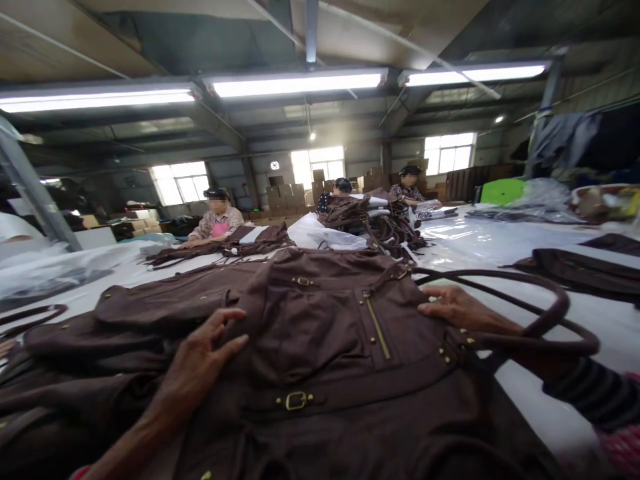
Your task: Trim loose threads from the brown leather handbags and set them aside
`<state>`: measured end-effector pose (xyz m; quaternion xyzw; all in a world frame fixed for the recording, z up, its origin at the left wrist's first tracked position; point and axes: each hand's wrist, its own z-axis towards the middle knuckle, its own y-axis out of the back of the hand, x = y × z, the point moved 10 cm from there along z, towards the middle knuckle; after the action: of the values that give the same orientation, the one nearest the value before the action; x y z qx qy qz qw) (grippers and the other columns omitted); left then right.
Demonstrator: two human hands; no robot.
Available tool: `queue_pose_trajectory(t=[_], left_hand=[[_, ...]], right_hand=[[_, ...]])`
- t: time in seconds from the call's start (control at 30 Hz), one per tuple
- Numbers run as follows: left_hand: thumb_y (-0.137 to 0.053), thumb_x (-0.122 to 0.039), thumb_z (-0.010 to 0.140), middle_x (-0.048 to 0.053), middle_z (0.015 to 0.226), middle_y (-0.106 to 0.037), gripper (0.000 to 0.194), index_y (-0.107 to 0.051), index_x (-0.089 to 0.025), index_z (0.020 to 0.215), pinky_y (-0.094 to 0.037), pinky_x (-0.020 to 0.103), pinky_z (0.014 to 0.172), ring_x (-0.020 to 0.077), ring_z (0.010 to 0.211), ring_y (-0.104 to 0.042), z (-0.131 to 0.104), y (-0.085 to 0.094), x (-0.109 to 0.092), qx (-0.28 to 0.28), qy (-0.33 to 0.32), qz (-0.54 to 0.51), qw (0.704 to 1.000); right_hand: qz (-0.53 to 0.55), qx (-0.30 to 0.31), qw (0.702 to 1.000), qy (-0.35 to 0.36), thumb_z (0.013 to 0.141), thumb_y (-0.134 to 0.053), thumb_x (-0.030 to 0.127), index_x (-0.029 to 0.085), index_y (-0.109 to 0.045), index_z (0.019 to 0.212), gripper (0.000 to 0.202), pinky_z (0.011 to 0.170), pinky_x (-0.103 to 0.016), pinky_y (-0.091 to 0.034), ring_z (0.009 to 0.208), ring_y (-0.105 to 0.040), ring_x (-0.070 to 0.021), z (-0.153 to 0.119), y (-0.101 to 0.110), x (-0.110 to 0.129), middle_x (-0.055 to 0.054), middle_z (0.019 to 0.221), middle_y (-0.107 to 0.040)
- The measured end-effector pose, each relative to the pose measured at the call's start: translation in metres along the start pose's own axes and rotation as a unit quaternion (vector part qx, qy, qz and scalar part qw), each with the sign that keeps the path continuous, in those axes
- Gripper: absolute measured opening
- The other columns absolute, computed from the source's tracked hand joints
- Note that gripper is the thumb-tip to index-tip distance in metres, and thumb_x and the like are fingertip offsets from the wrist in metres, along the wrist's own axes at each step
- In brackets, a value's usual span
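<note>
A dark brown handbag [320, 333] lies flat in front of me, with brass buckles and a slanted brass zip [377, 327]. My left hand [213, 343] is at the bag's left side, thumb and fingers apart, gripping nothing. Over at the right edge, my right hand [457, 308] has its fingertips at the bag, thumb apart from the fingers. The bag's rolled handle [555, 313] loops out to the right, around and over my right wrist. More brown bags [150, 320] lie at the left, beside and partly beneath my left forearm.
Across the white table [540, 393], a heap of brown bags [380, 217] stands by white plastic wrapping [320, 233]. A co-worker in a pink apron [217, 220] and two other people work behind. Clear plastic sheets [490, 237] and dark bags [585, 270] lie at right.
</note>
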<state>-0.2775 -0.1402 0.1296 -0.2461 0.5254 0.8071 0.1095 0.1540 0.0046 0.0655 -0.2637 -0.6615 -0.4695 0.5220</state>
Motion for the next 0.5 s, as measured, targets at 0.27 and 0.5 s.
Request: queue_pose_trajectory(t=[0.27, 0.5], left_hand=[[-0.039, -0.048, 0.095, 0.007, 0.114, -0.074, 0.046, -0.053, -0.032, 0.136, -0.053, 0.044, 0.091, 0.0311, 0.102, -0.071, -0.004, -0.080, 0.022, 0.171, -0.043, 0.196, 0.965], [-0.045, -0.050, 0.094, 0.002, 0.111, -0.069, 0.032, -0.070, -0.035, 0.106, -0.055, 0.032, 0.083, 0.0236, 0.098, -0.067, -0.019, -0.038, -0.076, 0.102, -0.231, 0.229, 0.940]], right_hand=[[-0.022, 0.018, 1.000, 0.006, 0.079, -0.068, 0.059, 0.021, -0.068, 0.094, 0.041, 0.056, -0.028, -0.048, 0.065, -0.063, -0.0200, -0.007, -0.015, -0.070, -0.003, 0.075, -0.067], [0.020, 0.016, 0.999, -0.038, 0.077, -0.068, 0.059, 0.017, -0.067, 0.101, 0.048, 0.046, -0.024, -0.041, 0.046, -0.051, -0.0128, -0.053, 0.030, -0.114, 0.001, 0.059, -0.059]])
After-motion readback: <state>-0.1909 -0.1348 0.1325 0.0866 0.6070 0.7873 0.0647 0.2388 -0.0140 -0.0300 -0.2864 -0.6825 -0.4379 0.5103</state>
